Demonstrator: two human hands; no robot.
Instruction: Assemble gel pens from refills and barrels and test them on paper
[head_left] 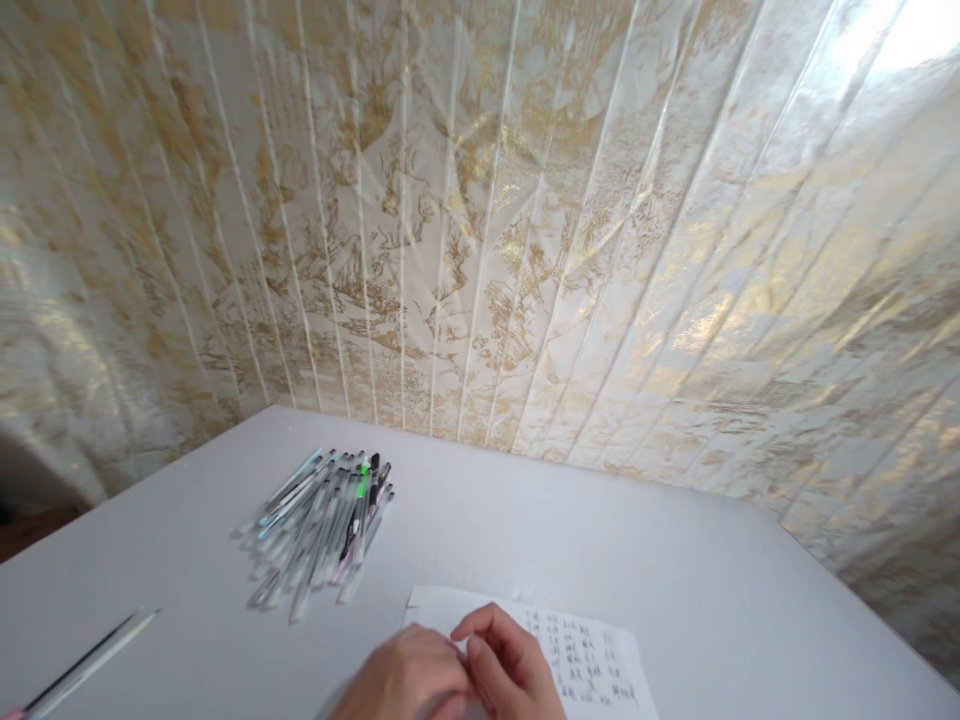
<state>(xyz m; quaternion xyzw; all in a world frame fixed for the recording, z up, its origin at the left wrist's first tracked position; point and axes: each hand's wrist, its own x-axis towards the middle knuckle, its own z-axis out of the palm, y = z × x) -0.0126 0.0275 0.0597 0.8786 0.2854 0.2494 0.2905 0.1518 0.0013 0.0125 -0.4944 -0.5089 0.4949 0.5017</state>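
My left hand [409,675] and my right hand [510,665] are close together at the bottom edge of the view, over a sheet of paper [592,665] with several rows of handwritten characters. The right hand's fingers are curled, with the thumb near the bent index finger. Slightly blurred, the left hand is closed and turned back-up, its fingers meeting those of the right. Whatever lies between the hands is hidden. Beyond them to the left is a loose heap of pens [322,530], mostly clear-barrelled, with a bright green one [363,478] among them.
Two slender pens [94,660] lie side by side at the table's lower left. The pale table [480,520] reaches back to a white and gold patterned curtain [465,220]. Its right edge slopes down toward the lower right corner.
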